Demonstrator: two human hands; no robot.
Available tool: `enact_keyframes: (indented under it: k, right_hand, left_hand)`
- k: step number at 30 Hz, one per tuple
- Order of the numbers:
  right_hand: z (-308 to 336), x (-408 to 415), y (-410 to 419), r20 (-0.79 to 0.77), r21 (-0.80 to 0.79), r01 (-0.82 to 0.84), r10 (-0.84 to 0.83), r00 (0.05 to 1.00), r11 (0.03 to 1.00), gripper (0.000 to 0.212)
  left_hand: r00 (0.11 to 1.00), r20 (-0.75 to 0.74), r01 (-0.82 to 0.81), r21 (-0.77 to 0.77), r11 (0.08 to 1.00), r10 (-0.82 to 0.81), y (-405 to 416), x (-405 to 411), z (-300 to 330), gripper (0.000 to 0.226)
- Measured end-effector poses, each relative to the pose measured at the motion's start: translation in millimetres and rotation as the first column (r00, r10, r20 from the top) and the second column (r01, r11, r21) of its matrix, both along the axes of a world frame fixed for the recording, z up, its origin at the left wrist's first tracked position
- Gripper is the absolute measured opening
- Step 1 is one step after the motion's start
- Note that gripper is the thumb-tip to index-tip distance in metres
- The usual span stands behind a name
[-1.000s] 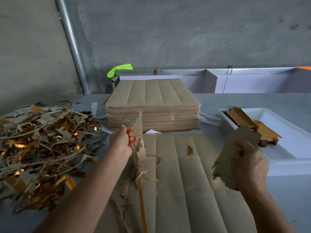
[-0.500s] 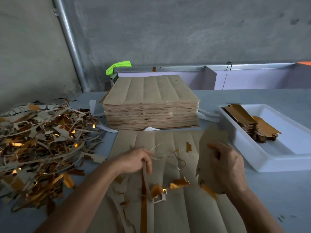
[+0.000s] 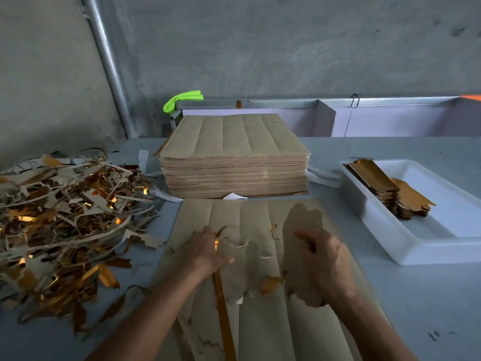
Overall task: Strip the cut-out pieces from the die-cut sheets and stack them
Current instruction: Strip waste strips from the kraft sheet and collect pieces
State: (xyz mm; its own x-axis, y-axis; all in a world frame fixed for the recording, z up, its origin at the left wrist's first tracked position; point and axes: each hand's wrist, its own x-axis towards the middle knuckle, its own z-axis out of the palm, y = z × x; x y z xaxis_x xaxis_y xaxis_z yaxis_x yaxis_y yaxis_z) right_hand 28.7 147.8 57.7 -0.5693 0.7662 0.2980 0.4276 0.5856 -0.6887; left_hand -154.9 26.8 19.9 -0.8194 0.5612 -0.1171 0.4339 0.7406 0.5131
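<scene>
A brown die-cut sheet lies flat before me on the grey table. My left hand rests on its middle and holds a thin gold-backed waste strip that trails toward me. My right hand grips a bundle of stripped cut-out pieces, held upright over the sheet's right side. Torn gold scraps lie between my hands. Behind the sheet stands a thick stack of unstripped sheets. A white tray at the right holds stacked finished pieces.
A large heap of brown and gold waste strips covers the table's left side. A metal pipe runs up the concrete wall. A green cloth lies on a rail behind the stack. White paper bits lie beside the stack.
My left hand came down from lifting the strip and now rests on the sheet. My right hand moved leftward from beside the tray, bringing its bundle over the sheet.
</scene>
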Motion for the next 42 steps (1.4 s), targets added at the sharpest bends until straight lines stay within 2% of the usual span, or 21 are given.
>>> enact_keyframes:
  k: [4, 6, 8, 10, 14, 15, 16, 18, 19, 21, 23, 24, 25, 26, 27, 29, 32, 34, 37, 40, 42]
  right_hand:
    - [1, 5, 8, -0.015, -0.022, 0.020, -0.021, 1.000, 1.000, 0.028]
    - [4, 7, 10, -0.042, -0.022, 0.030, -0.031, 0.999, 0.999, 0.028]
    - [6, 9, 14, -0.065, -0.027, 0.041, -0.043, 0.997, 0.999, 0.027]
    - [6, 14, 18, -0.071, -0.052, 0.065, -0.069, 0.995, 0.997, 0.027]
    - [5, 22, 23, -0.056, -0.117, 0.103, -0.110, 0.992, 0.988, 0.027]
    - [5, 23, 23, -0.054, -0.123, 0.101, -0.108, 0.993, 0.987, 0.027]
    - [5, 24, 22, -0.054, -0.127, 0.096, -0.104, 0.993, 0.987, 0.027]
    - [4, 27, 21, -0.057, -0.126, 0.084, -0.092, 0.994, 0.988, 0.027]
    - [3, 27, 20, -0.054, -0.122, 0.078, -0.085, 0.995, 0.989, 0.027]
    - [1, 27, 20, -0.040, -0.127, 0.061, -0.066, 0.997, 0.990, 0.027]
    - [-1, 24, 18, -0.022, -0.137, 0.040, -0.043, 0.999, 0.990, 0.027]
    - [-2, 22, 16, -0.018, -0.131, 0.027, -0.030, 0.999, 0.991, 0.027]
    - [-2, 20, 14, -0.019, -0.121, 0.014, -0.016, 1.000, 0.993, 0.027]
    - [-2, 19, 11, -0.023, -0.112, 0.001, -0.004, 1.000, 0.994, 0.026]
    - [-2, 18, 9, -0.023, -0.112, -0.010, 0.007, 1.000, 0.994, 0.026]
    - [-2, 19, 4, -0.011, -0.128, -0.030, 0.029, 1.000, 0.991, 0.026]
    - [-6, 20, 0, 0.003, -0.143, -0.056, 0.057, 0.998, 0.988, 0.027]
    - [-8, 14, -6, -0.009, -0.176, -0.081, 0.081, 0.997, 0.981, 0.027]
    - [-9, 7, -16, -0.054, -0.259, -0.125, 0.115, 0.992, 0.958, 0.025]
    - [-7, 4, -22, -0.071, -0.326, -0.162, 0.147, 0.987, 0.931, 0.023]
    - [-5, 4, -23, -0.051, -0.305, -0.162, 0.154, 0.987, 0.938, 0.019]
  left_hand:
    - [0.991, 0.128, -0.038, 0.058, 0.998, 0.031, -3, -10, 2, 0.016]
    - [0.994, 0.112, -0.003, 0.072, 0.997, -0.005, -5, -11, 1, 0.013]
    - [0.972, 0.233, -0.079, 0.253, 0.964, 0.018, -8, -9, 8, 0.018]
    - [0.887, 0.459, -0.280, 0.455, 0.846, 0.047, -7, -13, 25, 0.032]
    - [0.730, 0.655, -0.629, 0.532, 0.566, 0.195, -4, -39, 60, 0.025]
    - [0.732, 0.627, -0.639, 0.499, 0.585, 0.265, -4, -44, 65, 0.024]
    - [0.775, 0.520, -0.602, 0.435, 0.670, 0.359, -5, -47, 65, 0.030]
    - [0.877, 0.069, -0.480, 0.160, 0.862, 0.476, -9, -43, 59, 0.059]
    - [0.883, -0.162, -0.437, 0.058, 0.897, 0.441, -12, -36, 56, 0.071]
    - [0.786, -0.545, -0.245, 0.159, 0.956, 0.292, -17, -9, 49, 0.068]
    - [0.686, -0.728, 0.252, 0.261, 0.932, 0.018, -21, 20, 39, 0.036]
    - [0.639, -0.733, 0.505, 0.171, 0.846, -0.233, -22, 33, 34, 0.021]
    - [0.602, -0.634, 0.659, 0.052, 0.750, -0.485, -23, 43, 27, 0.015]
    - [0.603, -0.438, 0.714, -0.077, 0.696, -0.667, -23, 50, 21, 0.022]
    - [0.643, -0.291, 0.677, -0.216, 0.704, -0.708, -24, 52, 14, 0.032]
    - [0.761, -0.258, 0.496, -0.362, 0.789, -0.596, -29, 43, 3, 0.053]
    - [0.869, -0.272, 0.356, -0.239, 0.904, -0.414, -37, 38, -8, 0.072]
    - [0.903, -0.304, 0.271, -0.148, 0.951, -0.305, -43, 36, -13, 0.069]
    - [0.886, -0.383, 0.217, -0.159, 0.963, -0.263, -49, 31, -16, 0.041]
    - [0.772, -0.567, 0.222, -0.182, 0.958, -0.287, -57, 32, -8, 0.017]
    - [0.699, -0.682, 0.289, -0.004, 0.957, -0.213, -66, 38, -2, 0.020]
